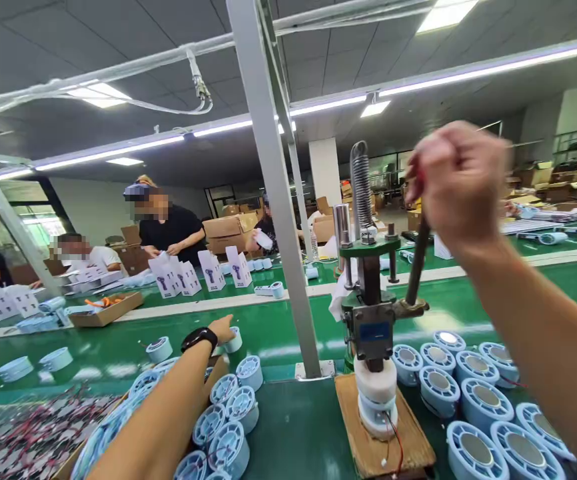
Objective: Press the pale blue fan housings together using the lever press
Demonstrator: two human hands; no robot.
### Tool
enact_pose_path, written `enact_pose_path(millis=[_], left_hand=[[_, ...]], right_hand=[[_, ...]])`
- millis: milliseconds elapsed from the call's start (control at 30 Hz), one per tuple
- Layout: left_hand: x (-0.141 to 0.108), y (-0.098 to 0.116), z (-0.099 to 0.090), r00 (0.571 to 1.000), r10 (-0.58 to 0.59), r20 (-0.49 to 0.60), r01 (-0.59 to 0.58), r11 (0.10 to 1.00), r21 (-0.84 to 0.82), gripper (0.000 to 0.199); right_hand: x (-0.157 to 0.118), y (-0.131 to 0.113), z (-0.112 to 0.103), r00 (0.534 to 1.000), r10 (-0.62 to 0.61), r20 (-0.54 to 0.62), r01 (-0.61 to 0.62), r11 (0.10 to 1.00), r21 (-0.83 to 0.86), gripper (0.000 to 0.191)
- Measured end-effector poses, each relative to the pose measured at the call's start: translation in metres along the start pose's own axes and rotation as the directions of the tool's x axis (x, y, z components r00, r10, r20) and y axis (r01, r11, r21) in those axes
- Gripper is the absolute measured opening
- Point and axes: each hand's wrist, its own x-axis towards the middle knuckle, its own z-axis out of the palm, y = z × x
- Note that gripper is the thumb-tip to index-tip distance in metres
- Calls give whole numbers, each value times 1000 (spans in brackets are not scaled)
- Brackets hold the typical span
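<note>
My right hand (461,180), slightly blurred, is closed in a fist around the upright lever (418,263) of a hand press (372,327). Under the press's white round ram head (376,381), a light-blue round housing (377,419) with red and black wires sits on a brown base board (346,413). My left hand (221,329), with a black watch on its wrist, reaches forward over the green conveyor and has its fingers at a light-blue fan housing (235,340). It appears to grip that housing's rim; the fingertips are partly hidden.
Housings with silver discs (476,448) crowd the right of the press. Spoked housings (231,447) stand beside my left forearm. Wired parts (28,433) lie lower left. A grey post (281,187) rises mid-view. Co-workers (171,223) sit and stand across the conveyor near white boxes (213,272).
</note>
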Motion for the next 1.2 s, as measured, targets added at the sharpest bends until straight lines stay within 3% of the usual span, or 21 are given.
enact_pose_path(millis=[133,233,367,467,567,633,700,767,833,867,933,1000,1033,1133,1200], left_hand=[[4,4,12,997,-1,78,-6,996,90,33],[7,18,9,992,43,120,-58,991,122,31],[-13,54,-7,966,205,155,-220,971,88,27],[-64,82,-13,900,381,210,-392,920,10,37],[-129,99,1,771,542,334,-561,827,-48,53],[-164,107,18,686,610,397,-665,747,1,57],[-187,111,35,656,660,365,-725,686,64,63],[-198,110,46,663,705,250,-740,668,80,68],[-198,99,48,693,710,121,-720,689,81,64],[-194,88,45,731,680,61,-682,724,101,60],[-180,57,33,839,541,-62,-526,834,166,53],[-162,16,16,923,347,-168,-310,927,211,46],[-153,-6,8,938,285,-199,-243,947,212,42],[-127,-67,-4,952,172,-254,-119,970,214,33],[-114,-94,-1,954,140,-266,-72,965,252,27]], right_hand=[[17,21,39,999,45,-23,-46,998,-52,29],[19,29,50,999,40,-17,-42,991,-128,28],[28,28,43,999,48,22,-43,983,-180,28],[9,17,20,985,32,168,-7,989,-145,29],[-70,-5,-12,969,72,234,-46,992,-115,48],[-149,-16,-28,949,249,194,-227,965,-129,55],[-226,-22,-35,862,449,236,-418,892,-174,70],[-280,-23,-34,726,610,316,-580,791,-194,82],[-307,-22,-27,595,690,412,-685,704,-189,83],[-311,-21,-24,554,705,443,-714,676,-182,81],[-312,-18,-19,529,715,458,-737,654,-171,76],[-313,-19,-20,592,694,410,-707,691,-149,77],[-316,-22,-22,643,667,377,-672,727,-142,79],[-336,-37,-30,790,536,298,-515,843,-154,79],[-352,-52,-33,860,432,273,-404,902,-152,79]])
